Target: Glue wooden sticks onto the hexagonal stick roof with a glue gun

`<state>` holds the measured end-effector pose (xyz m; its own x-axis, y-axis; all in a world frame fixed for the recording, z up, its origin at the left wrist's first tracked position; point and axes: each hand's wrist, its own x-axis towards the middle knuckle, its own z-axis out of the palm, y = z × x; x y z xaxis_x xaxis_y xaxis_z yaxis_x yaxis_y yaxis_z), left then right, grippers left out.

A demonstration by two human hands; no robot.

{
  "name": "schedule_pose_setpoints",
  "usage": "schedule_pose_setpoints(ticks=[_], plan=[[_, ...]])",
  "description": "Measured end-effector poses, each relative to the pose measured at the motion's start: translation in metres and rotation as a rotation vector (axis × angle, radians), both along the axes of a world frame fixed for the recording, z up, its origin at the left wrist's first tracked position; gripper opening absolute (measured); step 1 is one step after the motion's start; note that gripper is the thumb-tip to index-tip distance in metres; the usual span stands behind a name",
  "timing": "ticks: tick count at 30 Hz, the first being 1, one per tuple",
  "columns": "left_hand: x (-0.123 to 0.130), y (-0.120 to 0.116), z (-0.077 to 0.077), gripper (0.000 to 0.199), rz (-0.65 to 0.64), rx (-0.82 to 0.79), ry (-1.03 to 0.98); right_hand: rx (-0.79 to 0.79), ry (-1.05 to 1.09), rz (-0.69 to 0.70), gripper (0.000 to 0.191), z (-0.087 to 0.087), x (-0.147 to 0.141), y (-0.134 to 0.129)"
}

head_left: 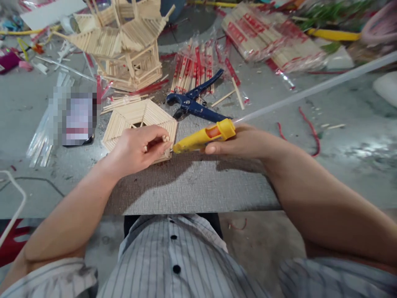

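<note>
My right hand [238,142] is wrapped round a yellow hot glue gun [203,138]. A long translucent glue stick [310,93] sticks out of its back end toward the upper right. The gun's nozzle points left and reaches the right edge of a hexagonal panel of pale wooden sticks [124,114]. Over the panel's front right part, my left hand [141,149] is closed in a pinch on short wooden sticks [166,138], whose ends show between thumb and fingers. The hand hides part of the panel beneath it.
Blue cutting pliers [198,105] lie behind the glue gun. A wooden stick pavilion [133,54] stands at the back left. Wrapped stick bundles [251,31] lie at the back right. A phone [79,120] and spare glue sticks [46,124] are on the left.
</note>
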<state>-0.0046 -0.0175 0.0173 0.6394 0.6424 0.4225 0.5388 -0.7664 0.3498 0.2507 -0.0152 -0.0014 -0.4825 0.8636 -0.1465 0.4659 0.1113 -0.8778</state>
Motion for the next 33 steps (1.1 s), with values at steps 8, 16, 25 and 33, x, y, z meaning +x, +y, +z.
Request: schedule_pose_setpoints(ticks=[8,16,25,33], plan=[[0.001,-0.001,0.013,0.009,-0.034,0.051,0.094,-0.241,0.001,0.053,0.034,0.005,0.005,0.002],[0.000,-0.003,0.017,0.007,-0.112,0.017,0.074,-0.322,0.096,0.015,0.040,0.003,0.004,0.007],[-0.001,-0.006,0.023,0.014,-0.114,-0.089,0.087,-0.089,0.313,0.073,0.036,-0.001,-0.001,0.008],[-0.004,-0.011,0.024,0.008,-0.081,-0.071,0.130,-0.065,0.283,0.051,0.037,-0.003,0.000,0.005]])
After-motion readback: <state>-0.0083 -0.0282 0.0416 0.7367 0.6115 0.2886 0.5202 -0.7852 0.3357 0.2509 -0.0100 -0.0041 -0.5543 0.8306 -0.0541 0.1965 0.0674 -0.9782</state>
